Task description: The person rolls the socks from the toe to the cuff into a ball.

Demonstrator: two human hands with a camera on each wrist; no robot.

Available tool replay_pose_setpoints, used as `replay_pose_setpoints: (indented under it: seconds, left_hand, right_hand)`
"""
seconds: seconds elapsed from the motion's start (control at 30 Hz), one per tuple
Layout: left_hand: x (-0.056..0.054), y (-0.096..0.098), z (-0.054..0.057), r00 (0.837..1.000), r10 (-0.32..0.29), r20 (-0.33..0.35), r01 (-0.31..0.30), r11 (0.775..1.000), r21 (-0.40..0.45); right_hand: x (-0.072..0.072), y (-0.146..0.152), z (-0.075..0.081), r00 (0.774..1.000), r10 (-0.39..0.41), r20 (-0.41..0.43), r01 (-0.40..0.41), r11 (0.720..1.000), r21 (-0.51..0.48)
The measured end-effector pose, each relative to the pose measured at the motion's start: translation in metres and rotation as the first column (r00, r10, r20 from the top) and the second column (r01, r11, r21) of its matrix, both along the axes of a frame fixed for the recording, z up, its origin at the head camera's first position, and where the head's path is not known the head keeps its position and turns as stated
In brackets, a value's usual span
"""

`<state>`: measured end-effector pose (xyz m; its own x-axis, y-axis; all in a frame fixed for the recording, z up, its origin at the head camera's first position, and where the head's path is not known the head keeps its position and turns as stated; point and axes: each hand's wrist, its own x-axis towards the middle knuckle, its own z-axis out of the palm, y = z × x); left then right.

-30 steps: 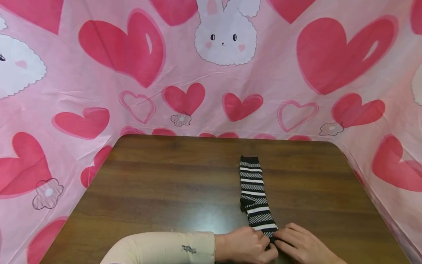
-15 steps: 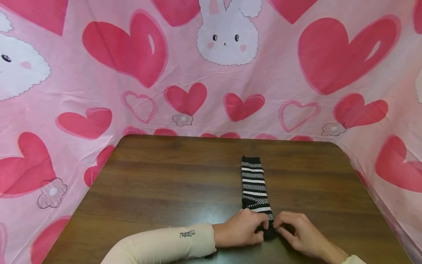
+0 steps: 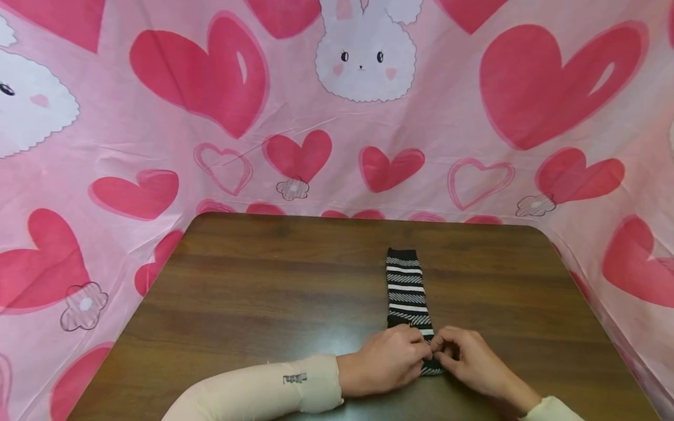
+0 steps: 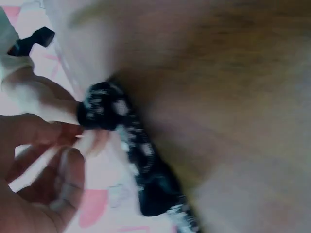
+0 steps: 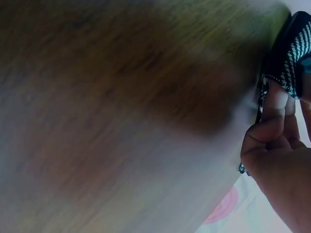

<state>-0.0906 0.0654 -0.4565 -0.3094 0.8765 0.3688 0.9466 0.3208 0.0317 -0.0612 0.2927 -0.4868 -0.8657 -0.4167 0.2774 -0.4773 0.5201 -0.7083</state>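
A black sock (image 3: 404, 289) with white and grey stripes lies lengthwise on the table, cuff at the far end. Its near end is turned up in a fold, seen as a rounded bulge (image 4: 99, 104) in the left wrist view. My left hand (image 3: 387, 359) covers part of the sock from the left, its fingers curled at the fold. From the right, my right hand (image 3: 476, 359) pinches the sock's right edge between thumb and fingers. In the right wrist view, the fingers (image 5: 277, 107) of this hand are at the folded edge. The hands hide much of the fold.
The brown wooden table (image 3: 263, 280) has rounded far corners. A pink cloth (image 3: 337, 117) with hearts and rabbits hangs behind it and along both sides. Pale sleeves (image 3: 263, 389) cover the forearms.
Both hands have moved away from the body along the sock, from its toe end toward the heel. The near end has been turned up, so less of the sock lies flat.
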Motion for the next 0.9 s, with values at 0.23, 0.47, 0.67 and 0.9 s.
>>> replay_pose_setpoints:
  seconds: [0.23, 0.47, 0.67, 0.9]
  left_hand:
    - [0.012, 0.004, -0.005, 0.967, -0.113, -0.227, 0.068, 0.978, -0.197]
    - [0.010, 0.006, -0.012, 0.964, -0.089, -0.252, 0.031, 0.974, -0.223]
    - [0.006, 0.005, -0.012, 0.958, -0.104, -0.269, 0.035, 0.968, -0.249]
    - [0.003, -0.002, -0.014, 0.915, -0.170, -0.365, 0.069, 0.959, -0.273]
  right_hand:
    - [0.003, -0.003, 0.000, 0.998, -0.021, -0.066, 0.022, 1.000, 0.020]
    - [0.003, 0.005, 0.003, 0.840, 0.128, -0.528, -0.064, 0.988, 0.138]
    - [0.002, 0.006, 0.007, 0.581, 0.389, -0.715, -0.203, 0.920, 0.335]
    - [0.006, 0.025, -0.007, 0.557, 0.465, -0.688, -0.135, 0.868, 0.477]
